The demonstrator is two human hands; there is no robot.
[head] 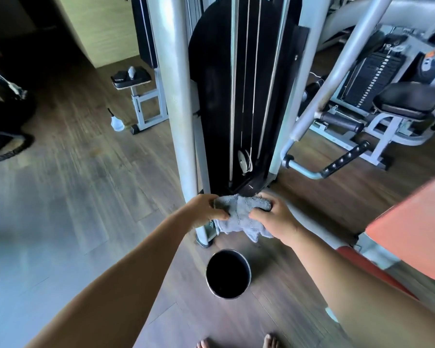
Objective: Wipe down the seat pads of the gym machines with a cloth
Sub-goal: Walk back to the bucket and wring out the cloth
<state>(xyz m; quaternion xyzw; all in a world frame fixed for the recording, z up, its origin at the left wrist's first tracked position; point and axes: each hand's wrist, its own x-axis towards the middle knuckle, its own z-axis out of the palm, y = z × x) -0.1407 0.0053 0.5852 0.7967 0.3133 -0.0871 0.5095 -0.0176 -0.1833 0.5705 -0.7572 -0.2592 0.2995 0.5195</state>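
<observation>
Grey, nubbly terry cloth (239,217) is sitting bunched between my two hands in the lower middle of the frame, and both are gripping it. The left hand (206,212) is curling its fingers and thumb round the left end, and the right hand (274,217) is doing the same at the right end. The cloth's long axis is running left to right across the frame, from one fist to the other, with a loose flap hanging down below them. I am judging this to be wringing or refolding rather than wiping, since the cloth is touching no pad.

Just below the hands in the frame, a round black bucket with a shiny metal rim (249,267) is standing on the brown wood-plank floor (86,184). Whether it is holding water I cannot tell, as its inside is showing only as black.

Going outward, the nearest seat pad is the flat orange vinyl pad (412,227) filling the right edge of the frame. It is lying to the right of the cloth and closer to my right hand than to my left, so I am expecting the coming move to be a swing rightward, led by that hand. A black padded seat (409,99) is sitting further off in the upper right. A small black pad on a white stand (131,77) is sitting well apart in the upper left, beyond the grey steel upright (177,109).
</observation>
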